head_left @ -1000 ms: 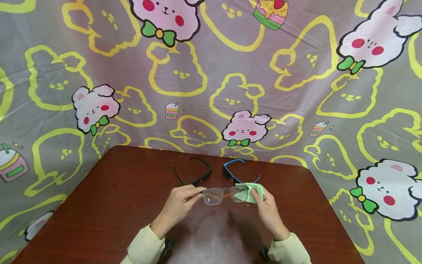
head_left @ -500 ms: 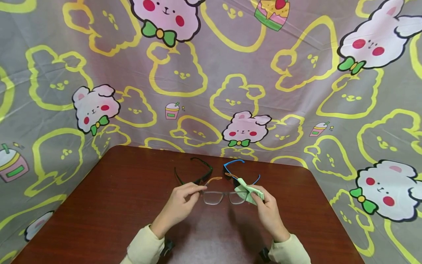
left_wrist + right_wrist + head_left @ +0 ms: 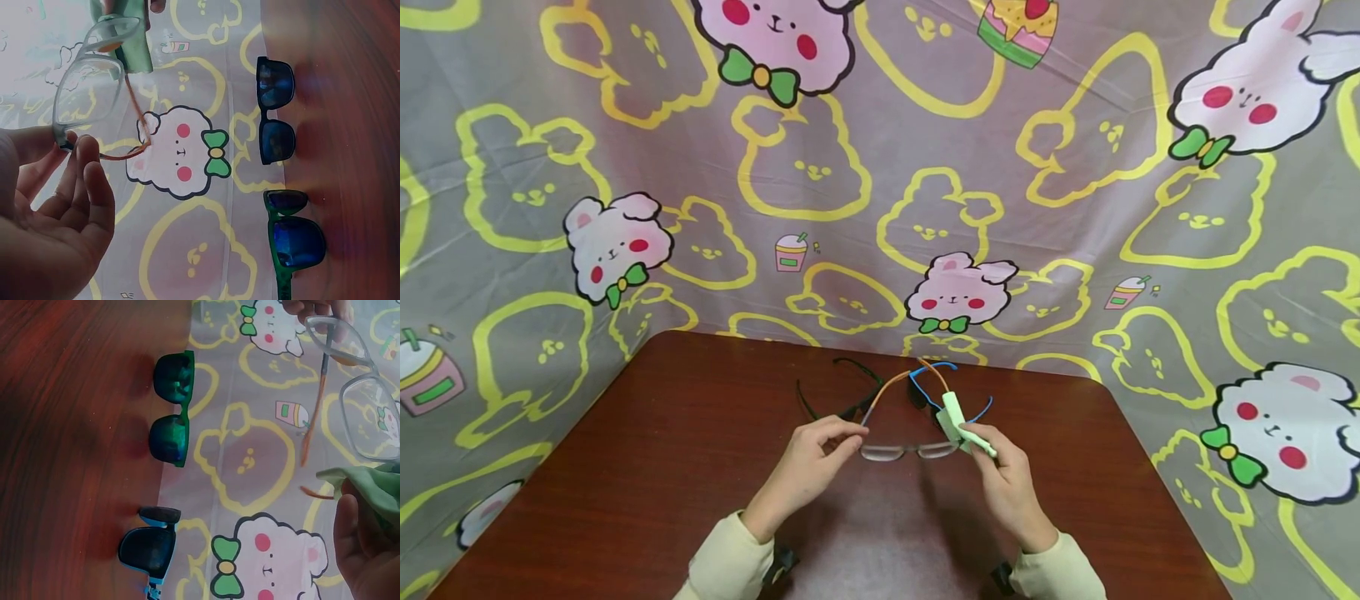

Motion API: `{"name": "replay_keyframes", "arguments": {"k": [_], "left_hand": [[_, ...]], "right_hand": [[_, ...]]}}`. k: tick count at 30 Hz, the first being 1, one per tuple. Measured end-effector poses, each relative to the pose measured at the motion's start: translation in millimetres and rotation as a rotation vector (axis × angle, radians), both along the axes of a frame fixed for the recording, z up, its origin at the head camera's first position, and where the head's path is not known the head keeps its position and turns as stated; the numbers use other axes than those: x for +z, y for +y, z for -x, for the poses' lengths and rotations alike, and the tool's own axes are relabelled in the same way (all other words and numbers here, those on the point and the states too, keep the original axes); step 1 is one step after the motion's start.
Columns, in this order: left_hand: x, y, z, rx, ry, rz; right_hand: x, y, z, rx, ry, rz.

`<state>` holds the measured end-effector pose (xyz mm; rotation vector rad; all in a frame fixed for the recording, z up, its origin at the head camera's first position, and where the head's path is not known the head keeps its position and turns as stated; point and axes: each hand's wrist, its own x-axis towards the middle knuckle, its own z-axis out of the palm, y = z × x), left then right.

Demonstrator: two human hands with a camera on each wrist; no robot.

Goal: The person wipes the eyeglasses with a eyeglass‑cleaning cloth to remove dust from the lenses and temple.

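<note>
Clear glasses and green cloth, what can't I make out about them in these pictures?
Head view: part of the clear glasses along one temple, hidden by the green cloth.
Right wrist view: part of the cloth, cut off by the right edge.
Left wrist view: the rest of the cloth, cut off by the top edge.
All views: any smudges on the glasses, too small or blurred to tell.
</note>
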<state>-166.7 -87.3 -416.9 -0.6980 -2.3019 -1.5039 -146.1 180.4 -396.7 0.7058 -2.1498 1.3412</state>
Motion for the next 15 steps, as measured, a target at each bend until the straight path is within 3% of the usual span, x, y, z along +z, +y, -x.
{"name": "replay_keyframes", "arguments": {"k": [9,15], "left_hand": [[3.7,0.8,-1.8,-0.017,-0.146,-0.032],[-3.1,-3.1,1.5,-0.039,-0.168,-0.045]], "right_hand": [[0.4,-1.4,0.6,0.042,0.173,-0.058],[0.8,-3.5,1.2,0.047,0.269,-0.079]]}}
